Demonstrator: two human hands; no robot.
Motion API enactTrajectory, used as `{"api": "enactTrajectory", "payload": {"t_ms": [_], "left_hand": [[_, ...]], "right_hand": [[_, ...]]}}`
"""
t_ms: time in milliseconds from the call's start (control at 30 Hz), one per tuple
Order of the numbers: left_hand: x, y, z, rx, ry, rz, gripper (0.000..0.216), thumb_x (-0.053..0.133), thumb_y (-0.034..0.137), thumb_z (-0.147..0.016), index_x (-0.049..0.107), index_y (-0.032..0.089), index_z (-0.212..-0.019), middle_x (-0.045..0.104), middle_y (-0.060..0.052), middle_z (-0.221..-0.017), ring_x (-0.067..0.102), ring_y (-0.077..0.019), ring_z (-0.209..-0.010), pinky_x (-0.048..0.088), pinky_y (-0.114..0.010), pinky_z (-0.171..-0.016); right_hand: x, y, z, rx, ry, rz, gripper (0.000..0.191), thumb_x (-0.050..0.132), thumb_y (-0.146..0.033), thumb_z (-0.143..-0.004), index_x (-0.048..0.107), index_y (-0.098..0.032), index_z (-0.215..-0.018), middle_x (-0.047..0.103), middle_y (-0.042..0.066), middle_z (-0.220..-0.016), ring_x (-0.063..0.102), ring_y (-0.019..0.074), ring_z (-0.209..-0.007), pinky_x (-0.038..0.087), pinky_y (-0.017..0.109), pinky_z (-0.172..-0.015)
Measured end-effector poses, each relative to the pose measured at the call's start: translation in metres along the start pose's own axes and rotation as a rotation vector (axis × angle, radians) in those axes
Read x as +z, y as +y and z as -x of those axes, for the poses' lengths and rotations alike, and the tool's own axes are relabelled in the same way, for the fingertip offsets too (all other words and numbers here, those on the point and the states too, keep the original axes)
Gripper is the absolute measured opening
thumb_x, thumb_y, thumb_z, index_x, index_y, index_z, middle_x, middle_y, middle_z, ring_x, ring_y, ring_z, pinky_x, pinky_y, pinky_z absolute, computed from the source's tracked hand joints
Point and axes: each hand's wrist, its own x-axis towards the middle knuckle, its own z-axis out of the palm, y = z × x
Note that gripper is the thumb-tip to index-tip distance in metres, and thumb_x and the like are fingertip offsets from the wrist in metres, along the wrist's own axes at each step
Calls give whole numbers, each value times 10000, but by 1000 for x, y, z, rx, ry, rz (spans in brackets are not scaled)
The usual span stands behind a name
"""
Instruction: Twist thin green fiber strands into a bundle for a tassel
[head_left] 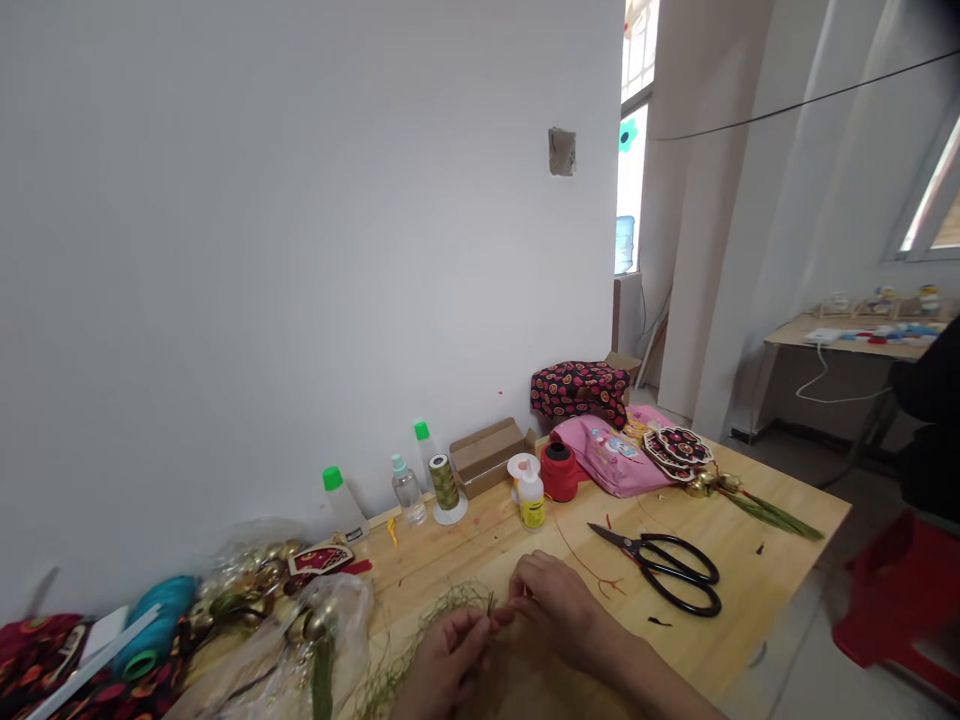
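Observation:
My left hand (448,655) is closed in a pinch round a small bundle of green threads (491,603), whose tips stick up between thumb and finger. Close beside it, my right hand (553,603) has its fingers pressed together near the bundle; whatever they grip is hidden. Loose green threads (450,603) lie tangled on the table behind and left of my left hand. To the right of my right hand, large black-handled scissors (660,565) rest with their blades partly apart. A thin red cord (600,580) lies between the scissors and my right hand.
Along the wall stand a yellow-labelled glue bottle (532,503), a red thread spool (559,473), a green spool (443,483), clear bottles (409,492) and a cardboard box (491,457). Bagged brass bells (259,580) and a teal cone (154,625) lie left; tasselled ornaments (679,452) lie right.

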Motion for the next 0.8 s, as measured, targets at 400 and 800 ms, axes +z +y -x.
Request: {"api": "enactTrajectory", "payload": {"t_ms": [400,800], "left_hand": [[-5,-8,-3,-5,47,223,319,679,411,-552,647,103,-631,340,79,-395,151,6,-331,60,-158,-329],[-8,-2,2,25,94,309,247,683,349,-582,668,114,-655,373,69,-405,208,5,-335,114,-139,-328]], "right_hand": [[19,7,2,149,154,-320,114,495,-126,-712,601,-166,-731,571,4,-678,489,115,-611,384,218,-579],[47,-24,15,97,55,-107,124,561,-108,-620,640,-198,-588,610,6,-637,540,133,-637,378,214,-590]]}}
